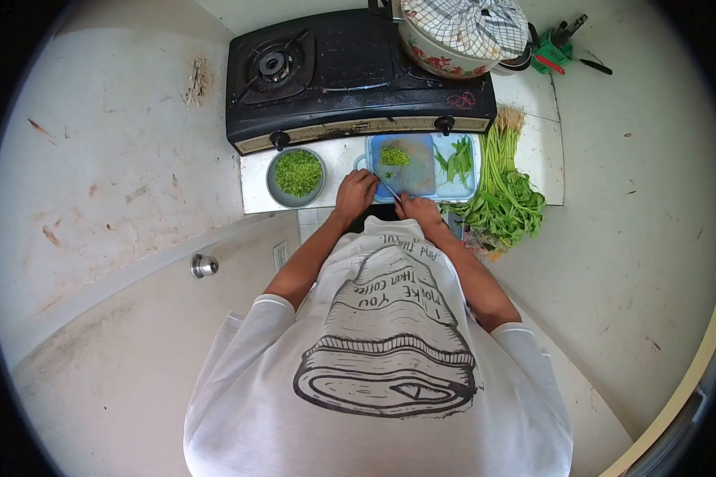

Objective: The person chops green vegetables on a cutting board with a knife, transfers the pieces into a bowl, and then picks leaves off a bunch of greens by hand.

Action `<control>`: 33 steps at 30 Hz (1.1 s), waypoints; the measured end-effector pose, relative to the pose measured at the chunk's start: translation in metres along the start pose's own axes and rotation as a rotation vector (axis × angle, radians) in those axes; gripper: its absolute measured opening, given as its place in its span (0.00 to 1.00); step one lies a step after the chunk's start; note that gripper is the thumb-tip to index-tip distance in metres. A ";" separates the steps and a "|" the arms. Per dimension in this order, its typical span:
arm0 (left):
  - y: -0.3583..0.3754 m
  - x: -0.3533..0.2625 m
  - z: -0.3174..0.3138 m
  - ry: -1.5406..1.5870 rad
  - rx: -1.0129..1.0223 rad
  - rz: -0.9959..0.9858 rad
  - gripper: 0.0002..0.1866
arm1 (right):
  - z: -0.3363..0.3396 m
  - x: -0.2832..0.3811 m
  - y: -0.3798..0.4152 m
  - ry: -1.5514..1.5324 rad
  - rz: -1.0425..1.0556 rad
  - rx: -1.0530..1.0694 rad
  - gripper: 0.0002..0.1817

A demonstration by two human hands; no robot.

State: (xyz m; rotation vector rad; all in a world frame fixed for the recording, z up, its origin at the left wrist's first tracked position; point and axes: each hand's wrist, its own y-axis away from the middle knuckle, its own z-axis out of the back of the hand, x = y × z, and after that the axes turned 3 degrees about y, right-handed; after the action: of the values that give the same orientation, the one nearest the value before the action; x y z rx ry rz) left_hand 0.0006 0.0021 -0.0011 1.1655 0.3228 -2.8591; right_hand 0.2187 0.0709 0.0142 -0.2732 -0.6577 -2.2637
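My right hand [418, 208] is closed round the handle of a knife [389, 188], whose blade points up and left over the blue cutting board [422, 184]. At the board's left edge, near the blade's tip, my left hand [358, 191] has its fingers curled together; what they hold, if anything, is too small to make out. Chopped greens [394, 156] lie in a small pile on the board. Loose green leaves [459, 161] rest on its right part. A grey bowl [272, 191] of chopped greens [298, 172] stands left of my left hand.
A bundle of leafy stalks [501, 179] lies right of the board. Behind stands a black two-burner stove [350, 63], with a cloth-covered floral pot [445, 61] on its right side. A green basket [553, 52] with utensils is at the back right.
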 end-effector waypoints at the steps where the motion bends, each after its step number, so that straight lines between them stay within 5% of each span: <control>1: 0.000 -0.001 0.000 0.004 -0.003 0.003 0.06 | -0.004 0.000 -0.004 0.005 0.003 -0.021 0.19; 33: 0.004 0.001 0.002 0.054 -0.027 0.032 0.06 | 0.009 0.002 -0.002 0.029 0.010 0.001 0.19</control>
State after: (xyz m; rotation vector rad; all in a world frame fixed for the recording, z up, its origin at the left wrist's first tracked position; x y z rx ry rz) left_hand -0.0015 -0.0024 -0.0011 1.2339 0.3405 -2.7909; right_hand 0.2154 0.0758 0.0215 -0.2424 -0.6410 -2.2533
